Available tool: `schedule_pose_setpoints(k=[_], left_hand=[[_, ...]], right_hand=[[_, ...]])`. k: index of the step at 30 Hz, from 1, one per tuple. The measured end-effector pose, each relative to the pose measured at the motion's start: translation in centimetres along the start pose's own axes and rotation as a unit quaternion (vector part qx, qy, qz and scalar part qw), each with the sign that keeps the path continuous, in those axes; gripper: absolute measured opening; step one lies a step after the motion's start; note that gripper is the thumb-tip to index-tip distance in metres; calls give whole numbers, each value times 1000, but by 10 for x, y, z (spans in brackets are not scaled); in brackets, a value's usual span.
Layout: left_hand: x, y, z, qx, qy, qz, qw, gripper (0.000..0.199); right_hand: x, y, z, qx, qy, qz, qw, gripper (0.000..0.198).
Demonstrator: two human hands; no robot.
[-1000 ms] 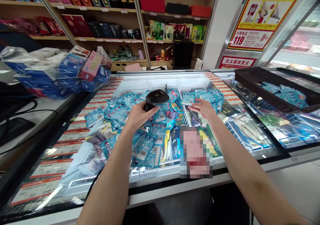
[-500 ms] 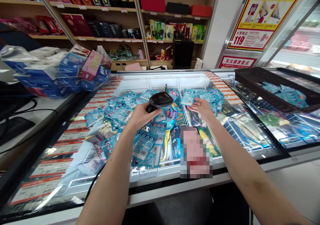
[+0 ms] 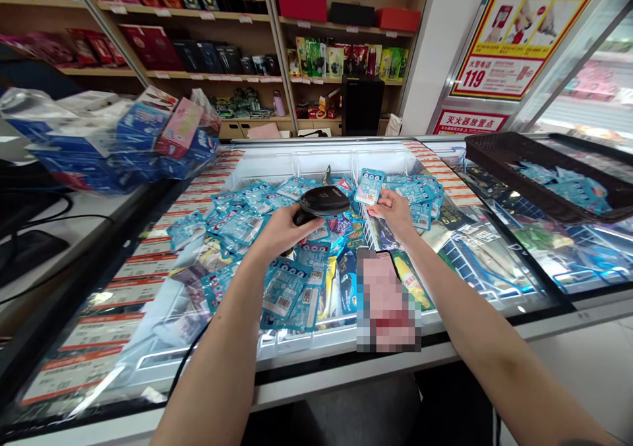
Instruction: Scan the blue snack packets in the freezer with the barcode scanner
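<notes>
My left hand [image 3: 288, 233] is closed round the handle of a black barcode scanner [image 3: 324, 200], whose head points right. In my right hand [image 3: 395, 214] a small blue packet [image 3: 369, 187] is pinched by its lower edge, upright just right of the scanner. Many more such blue packets [image 3: 284, 291] lie spread over the glass top of a chest freezer [image 3: 163, 360], with barcodes showing on several. A smaller pile of blue packets [image 3: 420, 192] lies behind my right hand. Below my hands rests a phone [image 3: 383, 287], its screen blurred out.
A dark brown basket [image 3: 524, 198] with blue packets stands at the right. Plastic-wrapped blue boxes [image 3: 113, 142] sit at the left, near black cables [image 3: 54, 218]. Shelves of goods [image 3: 212, 76] stand behind the freezer. The scanner's cord [image 3: 185, 360] runs down beside my left forearm.
My right hand has tilted the blue packet and raised it slightly, turning it toward the scanner. My left hand has shifted the scanner a little to the right.
</notes>
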State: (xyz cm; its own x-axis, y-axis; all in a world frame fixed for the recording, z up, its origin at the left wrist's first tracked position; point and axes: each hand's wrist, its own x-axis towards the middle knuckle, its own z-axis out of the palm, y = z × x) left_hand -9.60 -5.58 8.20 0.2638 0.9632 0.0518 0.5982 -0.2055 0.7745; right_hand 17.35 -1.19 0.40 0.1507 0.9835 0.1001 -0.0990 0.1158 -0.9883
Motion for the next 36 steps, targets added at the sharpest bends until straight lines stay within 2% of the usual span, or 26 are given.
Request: schedule_pose_setpoints(k=[9, 13, 18, 21, 24, 26, 28, 30, 32, 36], left_hand=[[2, -4, 0, -8, 16, 3, 1000, 39], [4, -8, 0, -25, 45, -1, 999, 38], [7, -16, -5, -61, 130, -9, 990, 35], [8, -20, -10, -89, 176, -14, 980, 32], [9, -22, -14, -107, 214, -23, 971, 31], [9, -23, -16, -111, 231, -29, 966, 31], [9, -24, -16, -114, 237, -32, 964, 31], [9, -25, -17, -112, 237, -30, 965, 32], [9, -27, -17, -104, 236, -28, 966, 32], [9, -29, -17, -87, 238, -25, 967, 32]], right_hand=[[3, -2, -3, 6, 24, -7, 1000, 42], [11, -4, -20, -25, 102, -36, 994, 50], [17, -6, -52, -161, 194, -53, 966, 64], [16, -10, -65, -282, 208, -47, 936, 55], [13, -13, -68, -437, 221, -70, 869, 41], [11, -14, -65, -511, 225, -107, 823, 39], [8, -15, -61, -559, 198, -151, 791, 39], [5, -14, -57, -593, 151, -181, 770, 35], [4, -12, -55, -615, 126, -178, 757, 30], [1, -12, -56, -628, 150, -145, 750, 31]])
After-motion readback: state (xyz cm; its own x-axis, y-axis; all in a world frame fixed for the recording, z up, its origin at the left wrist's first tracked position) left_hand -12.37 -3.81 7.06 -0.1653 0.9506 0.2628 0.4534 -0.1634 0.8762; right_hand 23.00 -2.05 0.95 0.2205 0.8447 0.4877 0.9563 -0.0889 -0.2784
